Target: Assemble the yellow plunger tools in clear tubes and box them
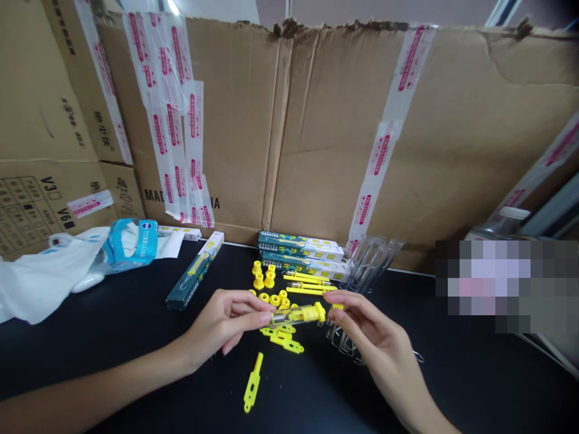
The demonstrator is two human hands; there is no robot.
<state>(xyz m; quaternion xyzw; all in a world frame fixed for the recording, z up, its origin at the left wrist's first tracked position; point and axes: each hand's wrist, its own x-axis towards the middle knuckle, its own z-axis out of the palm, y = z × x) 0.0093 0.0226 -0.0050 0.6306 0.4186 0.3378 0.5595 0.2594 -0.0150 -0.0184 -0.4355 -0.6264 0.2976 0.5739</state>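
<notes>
My left hand (235, 319) grips a clear plastic tube (283, 316) that lies nearly level, with yellow and metal parts inside and a yellow stopper at its right end. Just right of that stopper, my right hand (366, 322) pinches a small yellow plastic piece (337, 307), partly covered by the fingers. Below the tube lie several flat yellow plastic pieces (289, 343) with slots. One more yellow slotted piece (252, 383) rests alone nearer to me. Behind the tube are small yellow rings (275, 299), flared yellow caps (259, 281) and yellow rods with metal parts (310, 289).
Printed green-and-white boxes (301, 262) lie at the back, and another such box (196, 271) slants at left. Clear tubes (373, 259) stand behind my right hand, above metal wire hooks (346, 343). A blue-and-white tissue pack (131, 244) sits far left. Cardboard (325, 132) walls the table's back.
</notes>
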